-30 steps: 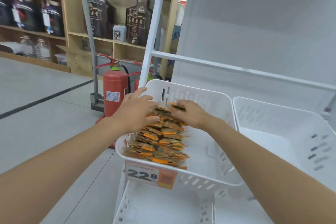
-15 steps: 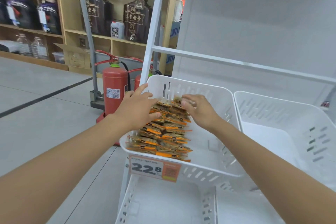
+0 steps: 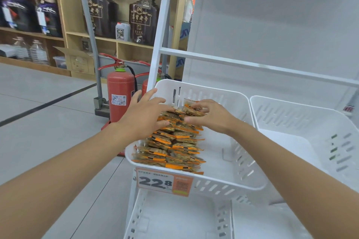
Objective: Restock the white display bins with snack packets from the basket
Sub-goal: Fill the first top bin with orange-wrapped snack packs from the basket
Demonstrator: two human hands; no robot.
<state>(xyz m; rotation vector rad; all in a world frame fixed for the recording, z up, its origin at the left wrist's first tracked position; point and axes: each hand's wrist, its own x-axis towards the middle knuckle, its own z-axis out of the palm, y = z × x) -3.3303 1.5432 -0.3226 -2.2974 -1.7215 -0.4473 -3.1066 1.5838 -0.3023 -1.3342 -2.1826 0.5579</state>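
Observation:
A white display bin (image 3: 229,184) sits tilted on the white rack. A row of orange-edged snack packets (image 3: 174,147) stands along its left side. My left hand (image 3: 143,116) presses flat against the left flank of the row near the back, fingers spread and fairly straight. My right hand (image 3: 211,116) is at the back end of the row, its fingers curled over the rearmost packets and its thumb on their near side. The right half of this bin is bare. The basket is out of view.
A second white bin (image 3: 303,116) stands to the right, and another white bin (image 3: 174,219) lies below. An orange price tag (image 3: 165,180) reading 22.8 hangs on the front rim. Red fire extinguishers (image 3: 120,95) and a grey hand truck (image 3: 91,31) stand at left before wooden shelves.
My right hand has slid a little toward the back of the packet row and curled over the rear packets. My left hand stays pressed on the row's left side.

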